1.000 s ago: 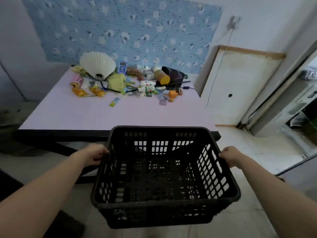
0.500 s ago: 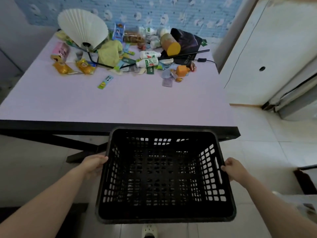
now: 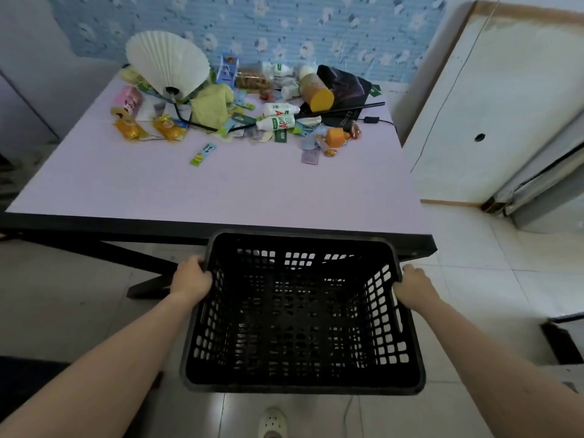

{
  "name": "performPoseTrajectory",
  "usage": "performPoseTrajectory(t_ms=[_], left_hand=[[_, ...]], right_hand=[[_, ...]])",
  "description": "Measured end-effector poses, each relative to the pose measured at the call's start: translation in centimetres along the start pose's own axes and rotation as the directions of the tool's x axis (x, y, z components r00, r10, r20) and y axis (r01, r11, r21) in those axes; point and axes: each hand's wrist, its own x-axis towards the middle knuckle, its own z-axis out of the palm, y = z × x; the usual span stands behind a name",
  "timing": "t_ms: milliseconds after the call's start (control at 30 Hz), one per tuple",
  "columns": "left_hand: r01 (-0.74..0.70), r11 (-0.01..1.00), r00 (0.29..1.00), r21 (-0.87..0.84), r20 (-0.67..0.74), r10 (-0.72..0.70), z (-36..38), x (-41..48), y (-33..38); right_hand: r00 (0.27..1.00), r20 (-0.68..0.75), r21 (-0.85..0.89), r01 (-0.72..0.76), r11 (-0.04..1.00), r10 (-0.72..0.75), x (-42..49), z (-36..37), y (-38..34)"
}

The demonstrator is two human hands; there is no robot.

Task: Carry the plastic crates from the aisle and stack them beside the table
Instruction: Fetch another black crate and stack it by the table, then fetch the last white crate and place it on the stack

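Now | crate (image 3: 300,314) between left hand (image 3: 191,279) and right hand (image 3: 412,287) | grips apparently clamped on rims

your crate (image 3: 303,386) hides part of the counter's (image 3: 221,191) near edge; your shoe (image 3: 273,423) is cut off below; print on the far-edge packets (image 3: 167,129) is unreadable.

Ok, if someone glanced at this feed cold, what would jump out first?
The empty black crate fills the front centre, with the left hand gripping its left rim and the right hand its right. Just beyond it is the pale table. Its far end is littered with bottles and wrappers, and a white fan stands at the far left.
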Motion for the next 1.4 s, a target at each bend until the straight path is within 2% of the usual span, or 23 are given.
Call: performPoseTrajectory(t_ms=[67, 133, 233, 367, 500, 600, 667, 733, 767, 833, 1000, 1133, 1400], left_hand=[[-0.103, 0.994, 0.995, 0.028, 0.001, 0.103, -0.5, -1.2, 1.5], [-0.198, 0.979, 0.98, 0.043, 0.008, 0.197, -1.6, -2.4, 2.9], [-0.311, 0.947, 0.95, 0.082, -0.008, 0.313, -4.9, -4.5, 4.5], [-0.32, 0.94, 0.94, 0.115, -0.081, 0.33, -12.0, -8.8, 2.7], [-0.249, 0.953, 0.931, 0.175, -0.228, 0.285, -20.4, -15.4, -4.2], [-0.172, 0.944, 0.905, 0.28, -0.333, 0.263, -26.6, -22.1, -10.6], [-0.111, 0.942, 0.877, 0.318, -0.414, 0.244, -30.4, -27.0, -14.5], [-0.065, 0.946, 0.848, 0.318, -0.481, 0.22, -33.7, -32.1, -17.8], [-0.041, 0.951, 0.838, 0.306, -0.508, 0.2, -35.2, -34.4, -19.3], [0.013, 0.96, 0.828, 0.28, -0.541, 0.146, -37.9, -39.0, -22.4], [0.171, 0.967, 0.73, 0.188, -0.684, 0.004, -43.3, -49.3, -30.2], [0.295, 0.952, 0.607, 0.083, -0.786, -0.119, -47.0, -56.5, -35.3], [0.491, 0.86, 0.338, -0.136, -0.881, -0.332, -51.7, -66.8, -46.1]], right_hand=[[0.998, 0.005, -0.037, 0.069, 0.997, -0.069, -0.6, -0.5, -2.3], [0.984, 0.072, -0.041, 0.165, 0.985, -0.162, -1.7, -0.7, -5.5], [0.936, 0.075, -0.042, 0.347, 0.937, -0.343, -4.1, -0.9, -11.5], [0.824, 0.081, -0.044, 0.566, 0.824, -0.561, -10.3, -0.8, -20.9], [0.701, 0.087, -0.066, 0.713, 0.698, -0.707, -19.6, 1.4, -29.0], [0.564, 0.111, -0.074, 0.826, 0.559, -0.818, -28.8, 4.4, -34.6], [0.422, 0.135, -0.085, 0.906, 0.414, -0.897, -35.8, 6.2, -38.2], [0.246, 0.151, -0.096, 0.968, 0.233, -0.958, -43.5, 7.4, -41.3], [0.162, 0.16, -0.103, 0.984, 0.147, -0.974, -47.1, 7.9, -42.6], [0.047, 0.191, -0.124, 0.992, 0.023, -0.98, -54.2, 8.5, -44.5], [-0.096, 0.285, -0.114, 0.984, -0.134, -0.954, -68.3, 10.8, -48.1], [-0.191, 0.33, -0.117, 0.964, -0.24, -0.925, -77.4, 13.9, -50.2], [-0.517, 0.394, 0.15, 0.852, -0.502, -0.76, -93.7, 22.5, -55.3]])
